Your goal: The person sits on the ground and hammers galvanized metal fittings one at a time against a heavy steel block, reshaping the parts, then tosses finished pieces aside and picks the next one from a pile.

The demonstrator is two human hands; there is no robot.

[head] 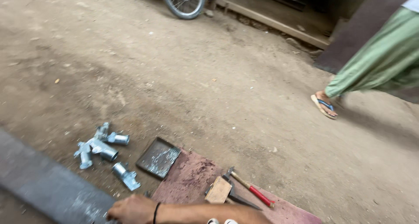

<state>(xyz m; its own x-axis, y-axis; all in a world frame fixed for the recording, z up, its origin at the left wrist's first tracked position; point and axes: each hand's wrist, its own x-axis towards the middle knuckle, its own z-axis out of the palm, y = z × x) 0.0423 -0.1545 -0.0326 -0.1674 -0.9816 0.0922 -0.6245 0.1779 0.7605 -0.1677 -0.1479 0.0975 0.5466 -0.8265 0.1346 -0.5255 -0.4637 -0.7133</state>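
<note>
**Grey bar under a hand on a dirt workshop floor**

Grey metal fills the lower left corner, where a long flat bar [46, 184] runs slantwise across the ground and one hand [131, 209] rests against its near end. The arm reaches in from the right along the bottom edge with a thin black band [155, 212] at the wrist; whether it is the person's left or right cannot be told, nor whether the fingers grip the bar or merely lie on it, as they are curled out of sight. No second hand shows.

Just beyond the knuckles lies a small square metal tray [158, 157], its edge touching a reddish board [192, 178]. On that board, near the forearm, sit a wooden block [218, 190], a dark pair of pliers [235, 193] and a red-handled hammer [253, 190], close together. Left of the tray, a cluster of shiny short pipe fittings [102, 147] is scattered on the bare earth.

Well apart, at the right edge, another person's leg in green cloth [379, 62] passes by, the foot in a sandal [324, 106]. A wheel [183, 1] stands at the top.
</note>
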